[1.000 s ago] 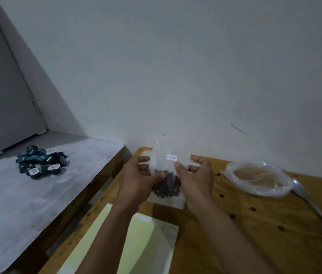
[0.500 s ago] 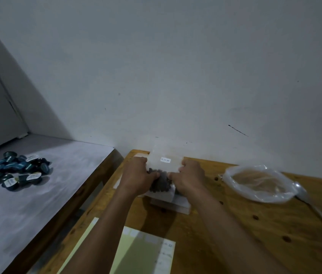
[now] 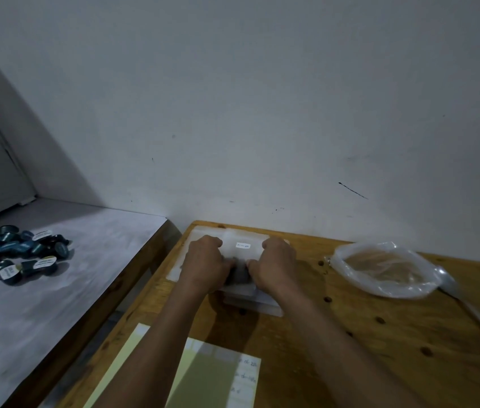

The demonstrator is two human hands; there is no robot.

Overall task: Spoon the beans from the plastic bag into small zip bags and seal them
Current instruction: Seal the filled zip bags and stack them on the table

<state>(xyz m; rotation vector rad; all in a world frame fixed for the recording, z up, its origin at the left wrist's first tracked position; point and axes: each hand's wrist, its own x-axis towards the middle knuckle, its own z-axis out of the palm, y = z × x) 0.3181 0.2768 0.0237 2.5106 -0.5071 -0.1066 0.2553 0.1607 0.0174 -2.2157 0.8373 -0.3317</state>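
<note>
Together, left hand (image 3: 206,265) and right hand (image 3: 274,266), fingers curled gripping small zip bag (image 3: 241,245), on wooden table (image 3: 350,334)

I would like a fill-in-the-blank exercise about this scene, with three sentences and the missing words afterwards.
The left hand and right hand both hold the small ____ bag.
The spoon lies to the right of the ____ bag.
The blue capsules lie on the ____ surface.

Missing words: zip; plastic; grey

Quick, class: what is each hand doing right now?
Left hand: grips the small zip bag of beans.
Right hand: grips the same bag.
</note>
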